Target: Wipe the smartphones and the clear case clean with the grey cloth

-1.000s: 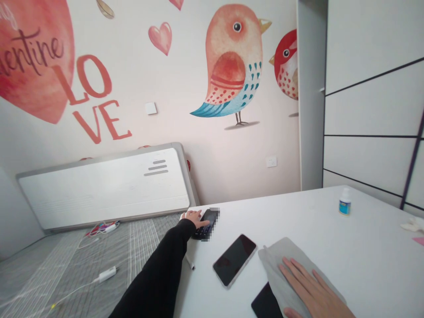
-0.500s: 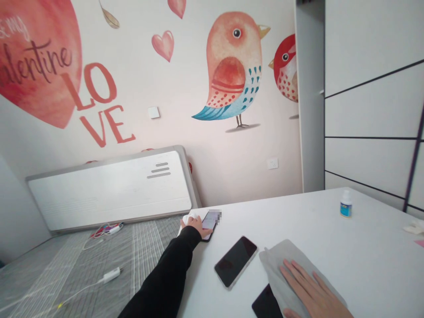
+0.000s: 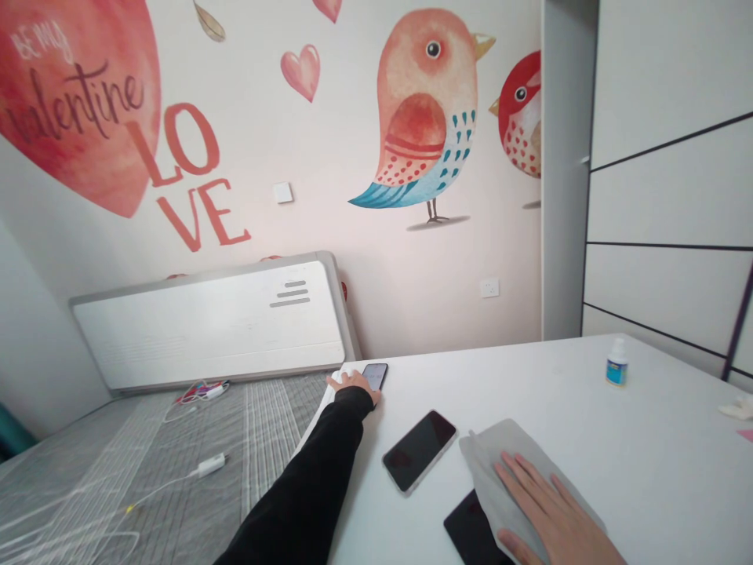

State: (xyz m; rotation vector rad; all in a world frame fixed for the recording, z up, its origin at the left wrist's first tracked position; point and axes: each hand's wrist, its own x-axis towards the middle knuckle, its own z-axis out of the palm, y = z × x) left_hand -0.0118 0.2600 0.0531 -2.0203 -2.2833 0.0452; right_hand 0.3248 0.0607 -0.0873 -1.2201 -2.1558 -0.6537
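Observation:
My left hand point(image 3: 354, 386) reaches to the far left corner of the white table point(image 3: 529, 377). Its fingers are spread, with the thumb side against a phone point(image 3: 376, 373) whose screen is lit. Something white point(image 3: 337, 377), partly hidden, shows beside those fingers. My right hand point(image 3: 550, 502) lies flat on a grey cloth point(image 3: 491, 443), fingers stretched out. Partly under that cloth is a black flat device point(image 3: 471, 527), perhaps another phone. Between my two hands a dark-screened phone point(image 3: 420, 451) in a clear case lies face up.
A small white bottle with a blue label point(image 3: 616, 365) stands at the table's far right. Left of the table is a bed with a striped grey cover point(image 3: 235, 439), a white charger with cable point(image 3: 212, 464) and a white headboard point(image 3: 223, 329). White cabinet doors point(image 3: 664, 204) rise at the right.
My left hand has shifted slightly forward and right over the lit phone, and its fingers spread more. My right hand stays on the cloth. The view has turned a little left.

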